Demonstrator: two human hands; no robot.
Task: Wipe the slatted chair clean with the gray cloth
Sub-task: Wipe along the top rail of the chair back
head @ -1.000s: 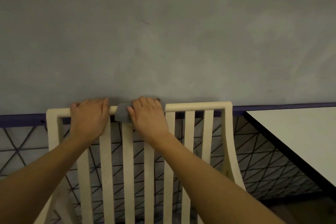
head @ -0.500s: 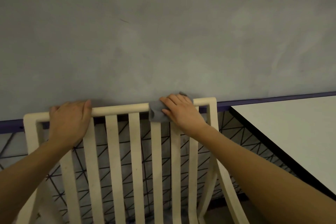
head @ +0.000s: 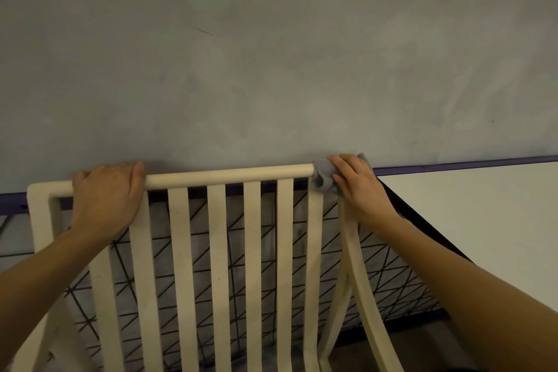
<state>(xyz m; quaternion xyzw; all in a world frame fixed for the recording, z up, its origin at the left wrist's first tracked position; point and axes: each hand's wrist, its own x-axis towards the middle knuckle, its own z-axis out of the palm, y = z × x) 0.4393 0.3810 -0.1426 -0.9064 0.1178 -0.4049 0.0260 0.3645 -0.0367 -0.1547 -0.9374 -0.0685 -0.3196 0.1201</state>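
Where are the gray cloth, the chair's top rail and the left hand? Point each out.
gray cloth [head: 323, 176]: head view, bunched fabric left of the right hand's fingers.
top rail [head: 229, 174]: head view, bare middle stretch.
left hand [head: 107, 195]: head view, back of the hand.

Chair [head: 217, 251] stands before the wall [head: 271, 54]; a table [head: 483, 220] at its right (just beside).

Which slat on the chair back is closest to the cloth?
The rightmost slat: its top sits just under the gray cloth in the right hand; the others stand farther left.
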